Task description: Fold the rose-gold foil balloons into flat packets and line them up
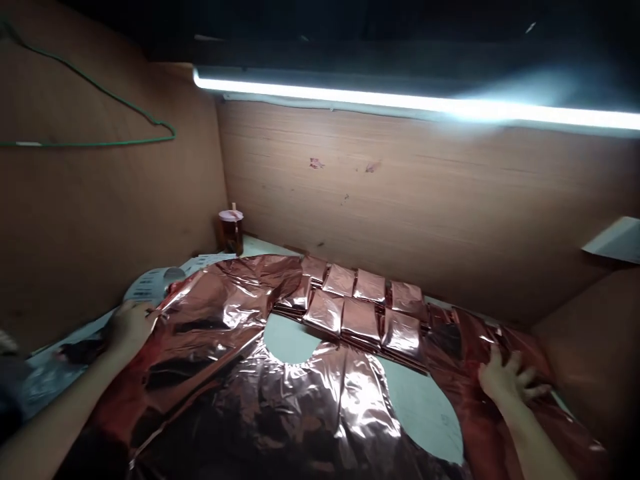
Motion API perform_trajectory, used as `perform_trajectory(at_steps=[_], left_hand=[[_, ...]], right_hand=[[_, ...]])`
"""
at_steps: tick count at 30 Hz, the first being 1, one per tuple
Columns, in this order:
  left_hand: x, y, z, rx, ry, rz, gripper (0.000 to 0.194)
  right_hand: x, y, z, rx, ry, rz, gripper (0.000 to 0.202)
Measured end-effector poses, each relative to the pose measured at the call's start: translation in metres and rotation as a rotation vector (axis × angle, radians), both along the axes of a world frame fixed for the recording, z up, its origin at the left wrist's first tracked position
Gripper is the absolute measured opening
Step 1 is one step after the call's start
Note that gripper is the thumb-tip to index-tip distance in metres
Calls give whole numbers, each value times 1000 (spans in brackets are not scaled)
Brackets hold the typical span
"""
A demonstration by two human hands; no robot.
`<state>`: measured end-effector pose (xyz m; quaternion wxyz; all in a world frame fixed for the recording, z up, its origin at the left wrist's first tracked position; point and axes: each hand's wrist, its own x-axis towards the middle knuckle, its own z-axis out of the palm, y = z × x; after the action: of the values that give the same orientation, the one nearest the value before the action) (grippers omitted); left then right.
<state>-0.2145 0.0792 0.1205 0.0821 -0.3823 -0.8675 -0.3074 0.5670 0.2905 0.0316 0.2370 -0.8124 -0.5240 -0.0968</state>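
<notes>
So there's a big rose-gold foil sheet (300,420) spread over the white tabletop (423,407), with rounded gaps showing the surface underneath. Right hand (507,380) is lying on the foil at the right side, fingers spread apart. Left hand (129,327) is at the sheet's left edge, fingers curled, but it's too blurry to make out whether they're actually pinching it. My worry would be the folded foil packets (360,320) stacked in rows right by the far edge: a hard tug on the sheet could drag or topple them. Foil this thin-looking probably creases or tears if the hands pull against each other, too. And the lidded cup (231,233) in the back left corner looks tippable if the sheet gets swept that way.
</notes>
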Motion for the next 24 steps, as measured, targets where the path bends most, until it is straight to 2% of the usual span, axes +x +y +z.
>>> perform_trajectory(at_steps=[2, 4, 6, 8, 9, 10, 12, 15, 17, 20, 22, 24], left_hand=[[5, 2, 12, 18, 27, -42, 22], [16, 9, 22, 36, 13, -87, 22], [37, 18, 32, 52, -47, -163, 18], [69, 25, 39, 65, -136, -286, 14], [89, 26, 41, 74, -180, -356, 14], [109, 26, 42, 86, -217, -420, 14], [148, 22, 41, 110, -276, -522, 11], [186, 10, 36, 137, -352, -619, 11], [193, 5, 33, 145, -392, -648, 18], [182, 5, 30, 137, -436, -646, 27], [161, 8, 33, 134, -449, -617, 28], [133, 9, 39, 145, -435, -571, 29]], right_hand=[[-31, -7, 16, 65, -27, 89, 51], [-79, -18, 49, 121, 35, 259, 41], [-146, -37, 87, 93, 277, 504, 32], [-227, -62, 118, -3, 438, 760, 31], [-269, -74, 129, -151, 709, 914, 31], [-311, -86, 136, -235, 818, 1004, 36], [-384, -103, 142, -341, 957, 1088, 40], [-461, -110, 136, -411, 1116, 1028, 40], [-489, -107, 131, -398, 1213, 946, 37], [-500, -106, 124, -323, 1352, 869, 36], [-488, -106, 122, -230, 1416, 826, 41], [-455, -107, 121, -108, 1439, 772, 48]])
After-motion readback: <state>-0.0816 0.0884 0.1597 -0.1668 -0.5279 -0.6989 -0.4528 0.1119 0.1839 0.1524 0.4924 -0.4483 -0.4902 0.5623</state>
